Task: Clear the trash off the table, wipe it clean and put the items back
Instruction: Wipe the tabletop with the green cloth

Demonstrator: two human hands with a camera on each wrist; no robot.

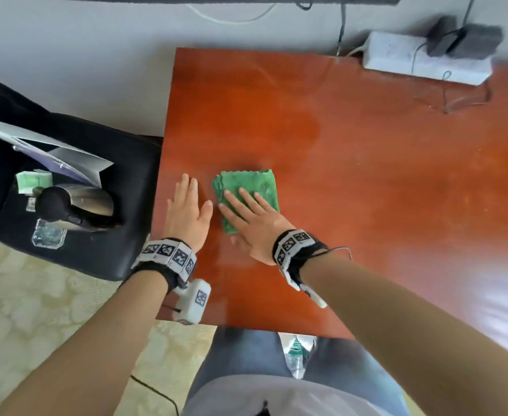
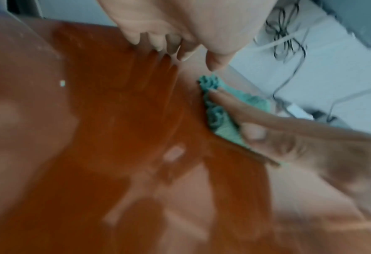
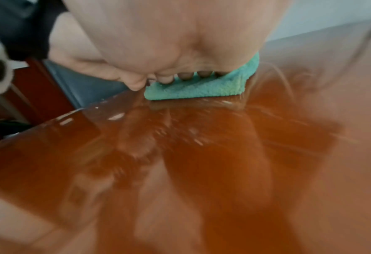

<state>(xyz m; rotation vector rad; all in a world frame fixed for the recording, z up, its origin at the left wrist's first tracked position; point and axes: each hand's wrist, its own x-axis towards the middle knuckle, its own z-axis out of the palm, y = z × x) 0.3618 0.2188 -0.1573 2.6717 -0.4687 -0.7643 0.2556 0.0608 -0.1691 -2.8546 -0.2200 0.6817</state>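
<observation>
A folded green cloth (image 1: 251, 189) lies on the glossy red-brown table (image 1: 351, 163) near its left edge. My right hand (image 1: 248, 216) presses flat on the cloth with straight, spread fingers; the right wrist view shows the fingertips (image 3: 185, 76) on the cloth (image 3: 202, 87). My left hand (image 1: 188, 211) rests flat on the table just left of the cloth, fingers straight, holding nothing. In the left wrist view the left hand (image 2: 169, 39) hovers by the tabletop, with the cloth (image 2: 221, 110) under the right hand's fingers (image 2: 234, 103) beyond it.
A black chair (image 1: 96, 205) left of the table holds a steel kettle (image 1: 75, 205), papers (image 1: 60, 157), a green packet (image 1: 33, 181) and a clear bag (image 1: 48, 234). A white power strip (image 1: 421, 58) with adapters and cables sits at the far right corner. A plastic bottle (image 1: 297, 355) lies between my knees.
</observation>
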